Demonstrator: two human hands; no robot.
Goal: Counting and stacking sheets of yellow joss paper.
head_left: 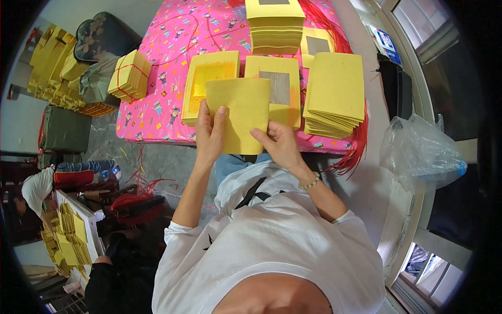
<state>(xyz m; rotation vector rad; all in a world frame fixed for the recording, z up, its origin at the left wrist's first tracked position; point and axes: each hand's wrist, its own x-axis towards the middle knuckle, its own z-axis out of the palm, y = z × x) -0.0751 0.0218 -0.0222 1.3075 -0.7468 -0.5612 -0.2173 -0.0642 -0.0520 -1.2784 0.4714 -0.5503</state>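
I hold a bundle of plain yellow paper sheets [239, 112] in both hands, just above the near edge of the table with the pink patterned cloth [172, 47]. My left hand [210, 137] clasps the bundle's left edge, fingers laid up its face and closed on it. My right hand [280, 144] grips the lower right corner, thumb on top, so both hands are closed on the same bundle.

Just behind the bundle, and partly hidden by it, lies a flat yellow stack with a brighter gold square [209, 83] in its middle. Next to that, at the right, is a yellow stack with a grey foil square [280, 89], whose lower part the bundle overlaps. Further right sits a thick stack of plain yellow sheets [334, 97], with red strings [358, 141] hanging off the table edge below it. At the back stands a tall yellow stack [275, 26], and at the table's left edge lies a small yellow bundle tied with red string [130, 76].

A clear plastic bag [421, 152] sits on the floor to my right. To my left, low down, another person [36, 191] sits by more yellow paper [70, 233].
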